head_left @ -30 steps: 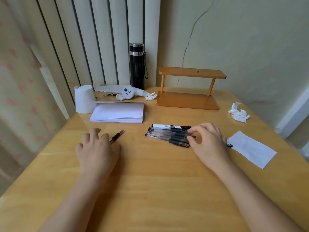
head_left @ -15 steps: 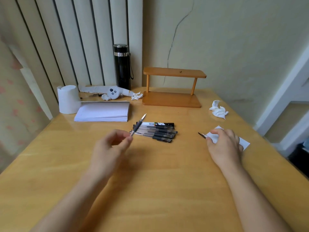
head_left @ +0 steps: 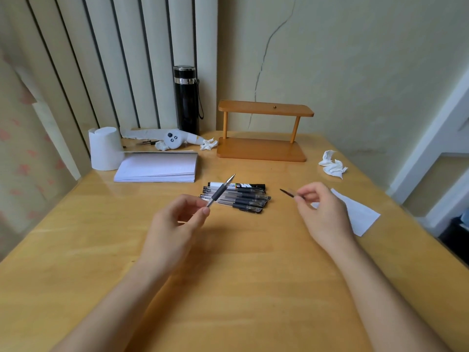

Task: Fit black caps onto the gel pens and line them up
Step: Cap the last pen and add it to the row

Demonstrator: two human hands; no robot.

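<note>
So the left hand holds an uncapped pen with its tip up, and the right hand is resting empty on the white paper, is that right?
Not quite. In the head view the right hand is raised above the white paper and pinches a black cap. The left hand does hold the uncapped pen, tip up.

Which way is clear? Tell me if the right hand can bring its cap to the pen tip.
Probably yes. The right hand holds the black cap beside the uncapped pen in the left hand; nothing lies between.

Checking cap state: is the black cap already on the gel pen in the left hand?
No, the clear gel pen with black grip in the left hand shows its bare metal tip, while the right hand holds the black cap apart.
</note>
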